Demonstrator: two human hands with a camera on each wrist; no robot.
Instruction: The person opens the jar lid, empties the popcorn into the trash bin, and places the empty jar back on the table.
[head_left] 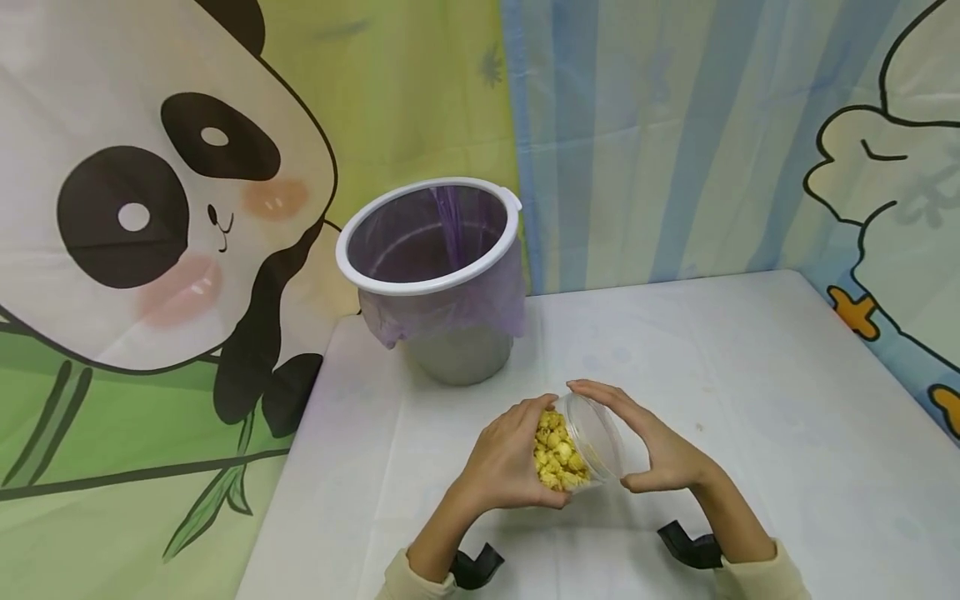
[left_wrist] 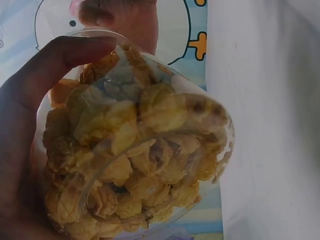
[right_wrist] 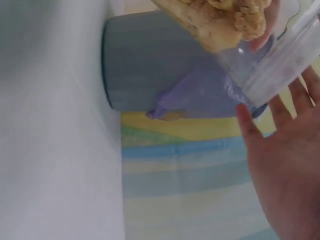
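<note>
A clear plastic jar (head_left: 558, 454) of yellow popcorn is held tilted over the white table, its lidded end toward the right. My left hand (head_left: 510, 458) grips the jar's body, thumb and fingers curled around it. Popcorn (left_wrist: 150, 165) fills much of the jar in the left wrist view. At the other end is a clear round lid (right_wrist: 285, 62). My right hand (head_left: 667, 450) spans this lid, with fingertips at its upper rim and the thumb at its lower edge. In the right wrist view the lid hides some of the right fingertips.
A grey bin (head_left: 465, 354) with a white rim and purple liner bag stands at the table's back left. Behind the white table (head_left: 750, 375) hang cloths printed with a panda (head_left: 112, 317) and a white cartoon animal. Black straps (head_left: 693, 546) stick out near both wrists.
</note>
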